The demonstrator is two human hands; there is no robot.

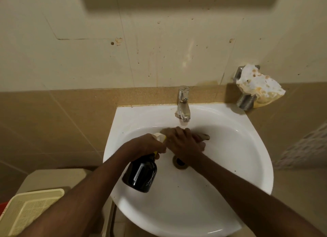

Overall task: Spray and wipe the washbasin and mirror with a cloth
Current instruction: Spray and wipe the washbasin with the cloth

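**Basin wipe, bottle in the other hand**

Right hand (184, 144) is palm-down inside the basin (230, 157), fingers curled over a dark cloth (203, 137) and pressing it against the back slope of the bowl, right under the tap (183, 104). The cloth looks crumpled and thin, mostly hidden under the hand, only a brownish end poking out to the right. Left hand (150, 144) grips the neck of a spray bottle (140, 175), fingers wrapped round the pale trigger head. The bottle is glossy black, rounded, with white scale marks and a little scissors print, plus a yellow bit at the collar. It hangs tilted over the bowl's left side, just beside the drain (179, 163).

The basin is white glazed ceramic, rounded at the front, with dark specks on the rim and a brownish ring at the drain. The tap is chrome, dull and crusty at the base. To the right, a metal wall holder (246, 100) carries a stained whitish lump (260, 84); can't tell what it is. The wall (159, 42) is cream tile above, spotted and chipped, with tan tile (53, 116) below. A cream mesh basket (30, 210) sits bottom left.
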